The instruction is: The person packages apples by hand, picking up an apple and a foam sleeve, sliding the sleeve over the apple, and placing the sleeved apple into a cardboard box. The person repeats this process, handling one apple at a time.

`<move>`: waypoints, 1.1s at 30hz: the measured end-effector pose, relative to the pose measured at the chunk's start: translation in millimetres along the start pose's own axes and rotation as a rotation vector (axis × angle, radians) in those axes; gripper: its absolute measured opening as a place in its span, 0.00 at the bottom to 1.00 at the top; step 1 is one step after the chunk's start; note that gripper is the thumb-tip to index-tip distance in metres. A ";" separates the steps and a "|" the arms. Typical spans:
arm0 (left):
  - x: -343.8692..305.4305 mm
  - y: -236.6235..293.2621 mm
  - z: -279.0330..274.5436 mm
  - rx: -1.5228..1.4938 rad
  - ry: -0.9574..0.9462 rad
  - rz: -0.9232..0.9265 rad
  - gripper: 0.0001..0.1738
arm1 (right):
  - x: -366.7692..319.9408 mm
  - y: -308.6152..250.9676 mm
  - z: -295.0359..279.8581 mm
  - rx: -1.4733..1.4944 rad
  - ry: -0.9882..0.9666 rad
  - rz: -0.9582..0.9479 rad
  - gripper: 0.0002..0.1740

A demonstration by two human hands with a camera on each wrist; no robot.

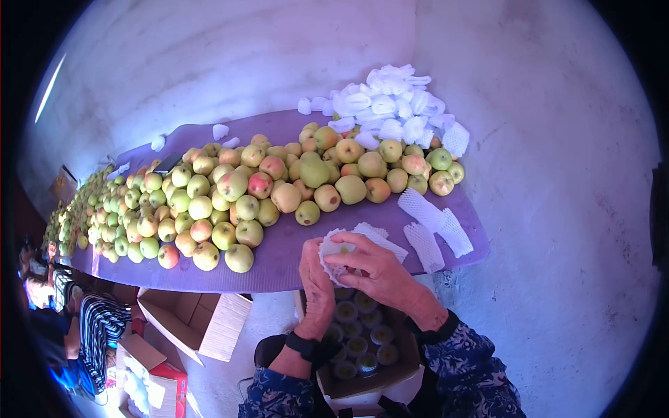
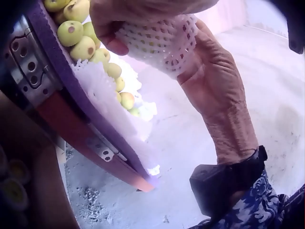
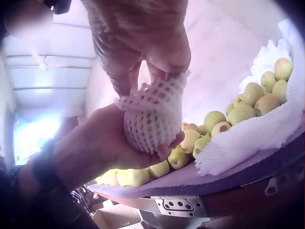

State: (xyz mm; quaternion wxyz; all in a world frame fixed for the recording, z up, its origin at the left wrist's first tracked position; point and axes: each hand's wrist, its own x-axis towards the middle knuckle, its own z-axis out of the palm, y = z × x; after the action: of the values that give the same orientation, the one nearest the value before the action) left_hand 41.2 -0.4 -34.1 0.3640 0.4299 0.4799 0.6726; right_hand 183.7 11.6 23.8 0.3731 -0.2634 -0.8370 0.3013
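Observation:
Over the table's front edge, my two hands hold an apple inside a white foam net sleeve [image 1: 332, 253]. My left hand [image 1: 318, 284] cups the sleeve from the side and below, its fingers curled round it in the right wrist view. From above, my right hand [image 1: 385, 276] grips the sleeve's upper rim [image 3: 167, 86] with bent fingers. Through the mesh [image 3: 151, 126] the fruit shows pale green. Flat foam sleeves [image 1: 422, 245] lie on the table just right of the hands.
Loose apples [image 1: 232, 184] cover much of the purple tabletop [image 1: 293, 279], with a heap of foam sleeves [image 1: 397, 101] at the back right. Below my hands, a carton [image 1: 411, 341] holds rows of sleeved apples. Open cardboard boxes [image 1: 195, 324] and another person [image 1: 70, 334] are at left.

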 end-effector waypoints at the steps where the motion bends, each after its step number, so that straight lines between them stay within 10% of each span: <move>1: -1.5 4.9 2.5 -0.181 -0.014 -0.151 0.31 | 0.0 -1.6 -1.5 -0.006 -0.021 0.035 0.19; 11: 3.2 -19.0 -6.8 -0.238 -0.289 -0.171 0.31 | 3.1 -5.3 -3.9 -0.100 -0.056 0.136 0.33; 33: 4.9 8.4 -5.2 -0.812 0.080 -0.356 0.32 | -8.0 9.5 27.9 0.032 0.502 0.020 0.41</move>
State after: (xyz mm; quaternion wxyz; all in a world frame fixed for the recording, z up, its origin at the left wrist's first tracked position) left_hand 34.0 0.0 -25.8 0.5947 0.1363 0.2572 0.7494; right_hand 168.5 4.1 -1.6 0.5706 -0.3322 -0.7105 0.2433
